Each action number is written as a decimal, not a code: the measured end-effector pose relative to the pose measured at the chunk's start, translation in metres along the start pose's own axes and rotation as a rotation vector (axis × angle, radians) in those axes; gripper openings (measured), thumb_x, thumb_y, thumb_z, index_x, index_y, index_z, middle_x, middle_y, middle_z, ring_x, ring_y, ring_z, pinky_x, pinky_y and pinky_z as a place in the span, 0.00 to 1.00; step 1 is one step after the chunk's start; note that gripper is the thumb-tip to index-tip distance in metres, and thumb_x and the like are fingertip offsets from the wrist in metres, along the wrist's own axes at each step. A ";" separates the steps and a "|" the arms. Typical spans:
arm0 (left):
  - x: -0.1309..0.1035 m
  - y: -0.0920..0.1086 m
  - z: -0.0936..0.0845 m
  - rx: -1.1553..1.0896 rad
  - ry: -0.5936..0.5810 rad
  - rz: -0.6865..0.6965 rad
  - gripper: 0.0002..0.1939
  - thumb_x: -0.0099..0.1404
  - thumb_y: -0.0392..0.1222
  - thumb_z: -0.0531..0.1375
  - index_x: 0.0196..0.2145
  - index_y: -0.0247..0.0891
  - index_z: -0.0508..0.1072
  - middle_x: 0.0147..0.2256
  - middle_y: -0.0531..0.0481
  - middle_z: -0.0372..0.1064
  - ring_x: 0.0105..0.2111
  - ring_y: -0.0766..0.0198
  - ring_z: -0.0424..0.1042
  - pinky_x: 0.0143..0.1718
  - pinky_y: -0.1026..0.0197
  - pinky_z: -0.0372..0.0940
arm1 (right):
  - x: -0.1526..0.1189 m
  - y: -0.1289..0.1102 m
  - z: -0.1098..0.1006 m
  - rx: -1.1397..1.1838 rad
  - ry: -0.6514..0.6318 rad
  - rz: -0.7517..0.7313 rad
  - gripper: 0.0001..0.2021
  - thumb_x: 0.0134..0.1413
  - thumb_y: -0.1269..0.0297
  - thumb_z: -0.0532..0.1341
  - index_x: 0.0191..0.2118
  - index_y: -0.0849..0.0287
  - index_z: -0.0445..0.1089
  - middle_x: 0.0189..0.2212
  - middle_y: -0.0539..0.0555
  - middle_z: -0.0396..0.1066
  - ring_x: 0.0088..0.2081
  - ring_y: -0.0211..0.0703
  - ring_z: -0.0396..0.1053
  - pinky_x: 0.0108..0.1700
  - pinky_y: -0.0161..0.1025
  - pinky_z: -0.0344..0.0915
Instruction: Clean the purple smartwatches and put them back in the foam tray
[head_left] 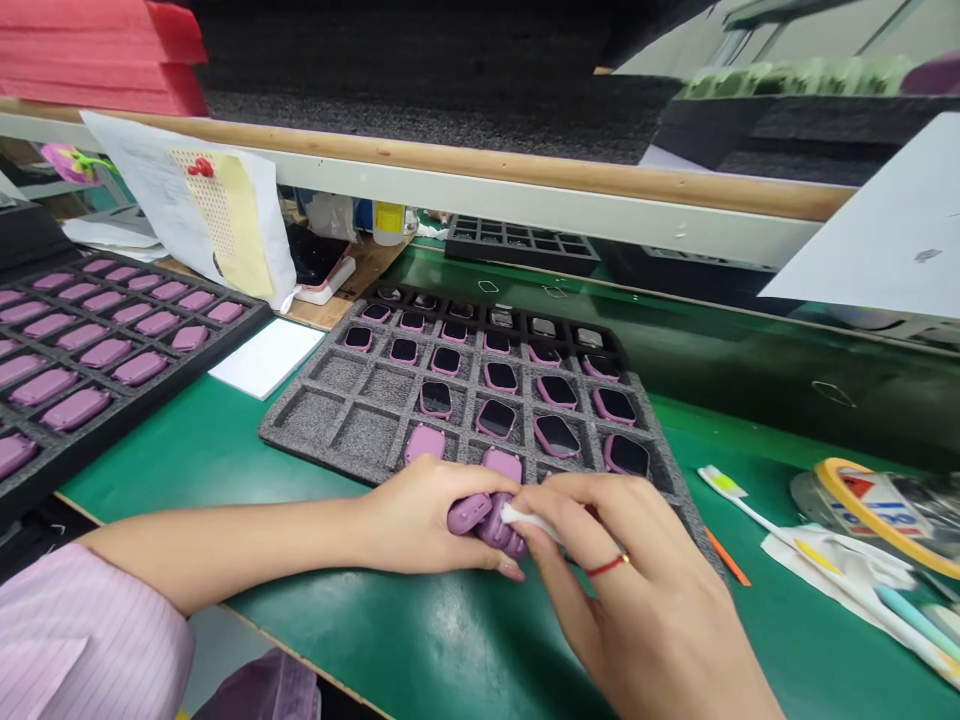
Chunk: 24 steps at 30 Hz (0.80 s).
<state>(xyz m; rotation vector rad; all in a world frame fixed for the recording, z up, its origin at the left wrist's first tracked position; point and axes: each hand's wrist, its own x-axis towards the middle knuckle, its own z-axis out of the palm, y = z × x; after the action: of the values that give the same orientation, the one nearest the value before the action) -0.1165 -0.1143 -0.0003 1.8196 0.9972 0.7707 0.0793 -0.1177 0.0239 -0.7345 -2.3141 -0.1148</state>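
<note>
Several small purple watch cases (471,513) are bunched together in my left hand (420,515), its fingers wrapped round them. My right hand (607,550), with a red string ring on one finger, pinches a white cloth or swab (531,520) whose tip touches one of the cases. Both hands are over the near edge of a grey foam tray (304,415). In its compartments lie purple-framed watch units with black screens (496,419). Two purple pieces (426,442) lie just beyond my left hand, partly hidden by it.
A second tray of purple cases (75,408) stands at the left, with a white pad (266,357) beside it. At the right lie a toothbrush (750,507), an orange stick (727,557), tissue and a jar (885,510). A shelf edge (450,165) crosses above the tray.
</note>
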 end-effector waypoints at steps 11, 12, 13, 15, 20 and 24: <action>0.001 0.000 -0.001 -0.019 -0.009 -0.040 0.19 0.56 0.44 0.71 0.44 0.36 0.77 0.34 0.52 0.76 0.35 0.62 0.74 0.37 0.65 0.64 | 0.004 -0.001 -0.002 -0.009 -0.025 0.015 0.06 0.63 0.74 0.57 0.41 0.61 0.71 0.34 0.57 0.73 0.35 0.45 0.69 0.35 0.41 0.69; 0.001 0.001 -0.002 -0.018 -0.017 -0.037 0.20 0.56 0.44 0.71 0.44 0.35 0.77 0.34 0.52 0.76 0.35 0.62 0.73 0.37 0.65 0.64 | 0.005 0.000 -0.002 0.004 -0.034 0.006 0.06 0.64 0.75 0.56 0.40 0.61 0.71 0.34 0.57 0.74 0.35 0.44 0.69 0.35 0.40 0.69; 0.001 0.001 -0.002 -0.020 -0.027 -0.035 0.20 0.56 0.44 0.71 0.45 0.35 0.77 0.34 0.52 0.76 0.35 0.62 0.73 0.37 0.65 0.64 | 0.005 0.000 -0.003 0.018 -0.045 -0.006 0.07 0.64 0.75 0.56 0.40 0.61 0.70 0.35 0.57 0.74 0.34 0.43 0.68 0.35 0.40 0.69; 0.001 0.001 -0.003 -0.031 -0.041 -0.040 0.20 0.56 0.44 0.71 0.45 0.36 0.77 0.35 0.52 0.76 0.35 0.62 0.73 0.37 0.65 0.64 | 0.006 0.002 -0.003 0.032 -0.054 -0.026 0.07 0.63 0.76 0.56 0.40 0.60 0.71 0.35 0.56 0.74 0.34 0.43 0.68 0.35 0.40 0.69; 0.003 0.000 -0.004 -0.049 -0.038 -0.066 0.20 0.55 0.43 0.71 0.45 0.35 0.76 0.34 0.52 0.75 0.35 0.62 0.72 0.38 0.64 0.64 | 0.006 0.006 -0.002 0.002 -0.032 -0.043 0.09 0.62 0.77 0.57 0.42 0.60 0.71 0.36 0.57 0.75 0.36 0.45 0.69 0.36 0.41 0.68; 0.004 0.001 -0.004 -0.074 -0.064 -0.080 0.20 0.55 0.44 0.71 0.44 0.35 0.77 0.34 0.52 0.75 0.35 0.62 0.72 0.37 0.64 0.64 | 0.006 0.006 -0.001 0.016 -0.050 -0.076 0.08 0.64 0.76 0.56 0.43 0.60 0.71 0.36 0.56 0.76 0.36 0.44 0.69 0.37 0.41 0.67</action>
<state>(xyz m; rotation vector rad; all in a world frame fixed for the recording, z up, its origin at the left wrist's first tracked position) -0.1180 -0.1092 0.0023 1.7199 0.9814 0.6878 0.0802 -0.1099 0.0280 -0.6484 -2.3884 -0.1137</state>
